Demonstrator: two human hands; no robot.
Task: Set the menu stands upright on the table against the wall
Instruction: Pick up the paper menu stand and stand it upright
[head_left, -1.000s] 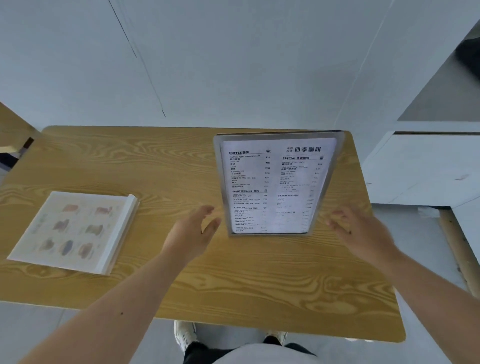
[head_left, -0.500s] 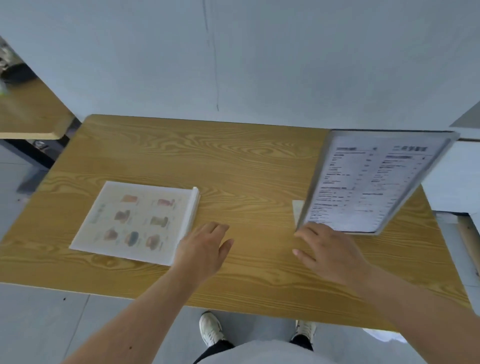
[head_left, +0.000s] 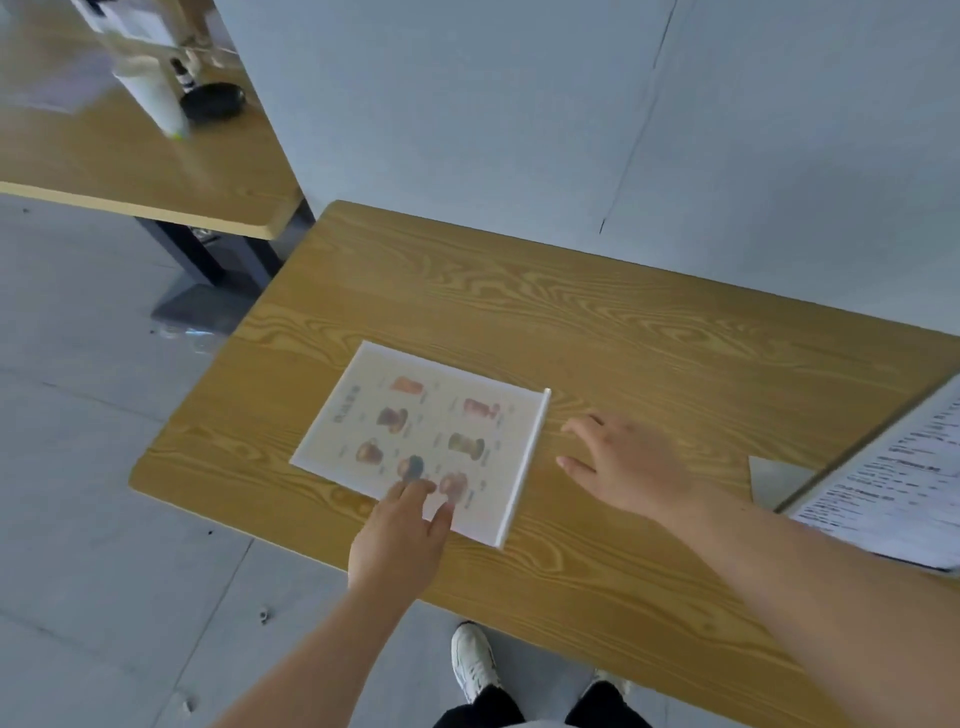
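- Wooden table (head_left: 649, 332) set against grey wall (head_left: 519, 104), far edge touching wall.
- Picture menu stand (head_left: 423, 441) lying flat on table, left of centre, drinks photos facing up, not upright; thick clear base edge on its right side.
- Left hand (head_left: 400, 540) over near edge of flat stand, fingers (head_left: 413, 491) spread and resting on or just above its near corner; contact unclear, nothing gripped, hand wide.
- Right hand (head_left: 628, 467) palm down just right of flat stand's base edge, fingers splayed, apart from stand, holding nothing; touching tabletop or hovering, cannot tell.
- Text menu stand (head_left: 893, 488) at far right edge of view, cut off by frame, standing up on table with a backward lean, printed text side facing camera; grey base foot (head_left: 776, 480) flat on tabletop beside it.
- Text stand sits toward near-right part of table, well apart from wall.
- Both forearms bare, reaching in from bottom of view.
- White shoes (head_left: 472, 660) and dark trousers visible below table edge on grey floor (head_left: 104, 467).
- Second wooden table (head_left: 130, 156) upper left, separate from main table, dark metal leg (head_left: 208, 260) under it.
- Blurred items on second table: black round object (head_left: 212, 101), small dark bottle (head_left: 183, 75), pale tall object (head_left: 150, 88); too blurred to name.
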